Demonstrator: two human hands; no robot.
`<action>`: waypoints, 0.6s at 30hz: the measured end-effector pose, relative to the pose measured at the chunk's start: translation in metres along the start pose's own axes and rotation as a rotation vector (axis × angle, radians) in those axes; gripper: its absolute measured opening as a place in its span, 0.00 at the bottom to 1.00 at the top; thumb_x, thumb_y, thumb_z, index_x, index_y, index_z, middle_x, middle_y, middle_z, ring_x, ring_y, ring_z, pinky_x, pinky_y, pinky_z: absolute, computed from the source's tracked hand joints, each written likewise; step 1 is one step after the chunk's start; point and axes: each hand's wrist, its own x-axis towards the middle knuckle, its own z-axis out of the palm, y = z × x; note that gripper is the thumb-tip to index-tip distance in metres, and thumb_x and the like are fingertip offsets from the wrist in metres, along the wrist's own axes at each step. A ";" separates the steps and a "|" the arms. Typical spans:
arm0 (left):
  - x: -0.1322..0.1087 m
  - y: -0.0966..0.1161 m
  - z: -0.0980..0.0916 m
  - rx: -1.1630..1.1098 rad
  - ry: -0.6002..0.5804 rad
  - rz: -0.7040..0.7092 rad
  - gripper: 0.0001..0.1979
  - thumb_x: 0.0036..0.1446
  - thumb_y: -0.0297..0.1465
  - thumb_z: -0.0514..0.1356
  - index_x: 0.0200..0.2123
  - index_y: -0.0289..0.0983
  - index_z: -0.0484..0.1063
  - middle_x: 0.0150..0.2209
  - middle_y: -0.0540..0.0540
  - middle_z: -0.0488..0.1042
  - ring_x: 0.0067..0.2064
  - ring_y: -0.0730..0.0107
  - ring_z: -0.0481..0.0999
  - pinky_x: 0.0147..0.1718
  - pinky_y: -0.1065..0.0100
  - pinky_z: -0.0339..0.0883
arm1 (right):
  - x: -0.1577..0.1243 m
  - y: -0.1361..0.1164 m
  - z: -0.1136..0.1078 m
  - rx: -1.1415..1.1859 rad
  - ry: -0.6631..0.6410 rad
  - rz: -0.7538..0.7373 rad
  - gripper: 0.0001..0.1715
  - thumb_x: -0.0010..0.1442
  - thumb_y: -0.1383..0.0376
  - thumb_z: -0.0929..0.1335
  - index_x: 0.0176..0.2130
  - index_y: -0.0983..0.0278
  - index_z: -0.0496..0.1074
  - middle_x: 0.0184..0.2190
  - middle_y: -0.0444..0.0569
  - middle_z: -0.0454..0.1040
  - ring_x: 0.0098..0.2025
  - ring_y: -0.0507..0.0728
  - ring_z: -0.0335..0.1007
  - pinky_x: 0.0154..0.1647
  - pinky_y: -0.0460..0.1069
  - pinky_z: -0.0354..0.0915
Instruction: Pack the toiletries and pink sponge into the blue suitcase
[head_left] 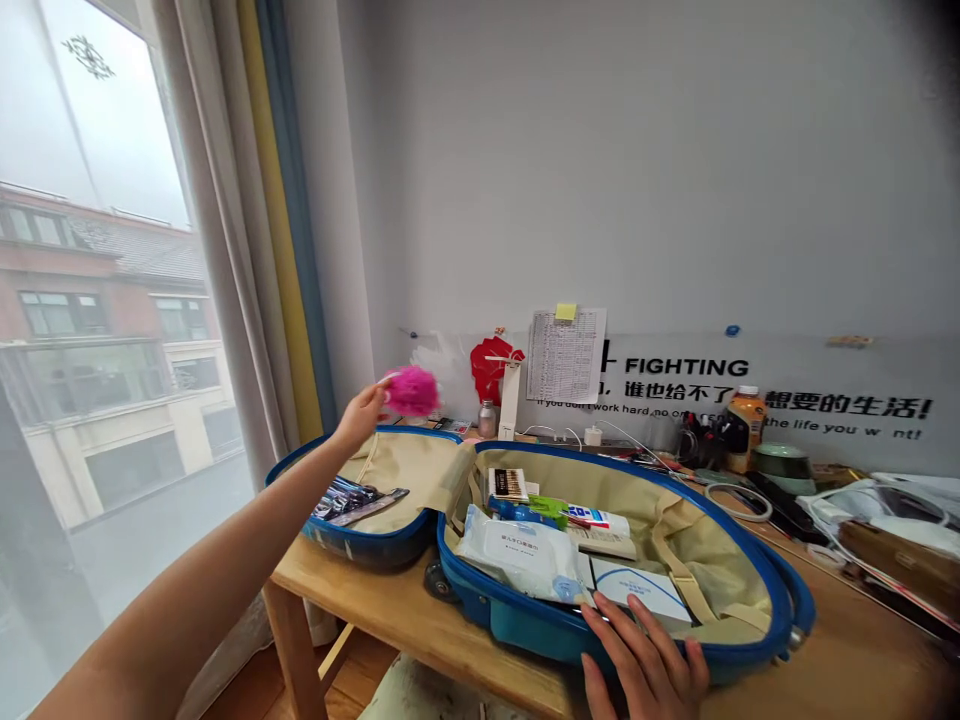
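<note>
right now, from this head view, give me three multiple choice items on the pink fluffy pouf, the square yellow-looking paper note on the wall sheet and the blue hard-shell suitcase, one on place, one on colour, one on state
1. Where is the pink fluffy pouf?
A) Inside the suitcase
B) Raised in the left hand
C) On the floor

2. What colour is the square paper note on the printed sheet?
A) Green
B) Pink
C) Yellow

3. How does the blue hard-shell suitcase lie on the wooden desk?
A) Shut
B) Standing upright
C) Open, both halves showing

1: B, the left hand holds it up beside the window.
2: C, the note shows yellow at the sheet's top.
3: C, the beige lining and packed items show.
</note>
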 end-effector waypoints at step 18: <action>-0.120 0.091 0.284 -0.166 -1.092 0.407 0.22 0.63 0.44 0.50 0.49 0.39 0.74 0.47 0.45 0.76 0.52 0.62 0.71 0.54 0.60 0.64 | 0.004 -0.002 -0.008 -0.013 -0.096 -0.026 0.23 0.57 0.65 0.64 0.52 0.54 0.72 0.47 0.44 0.77 0.53 0.57 0.68 0.67 0.58 0.35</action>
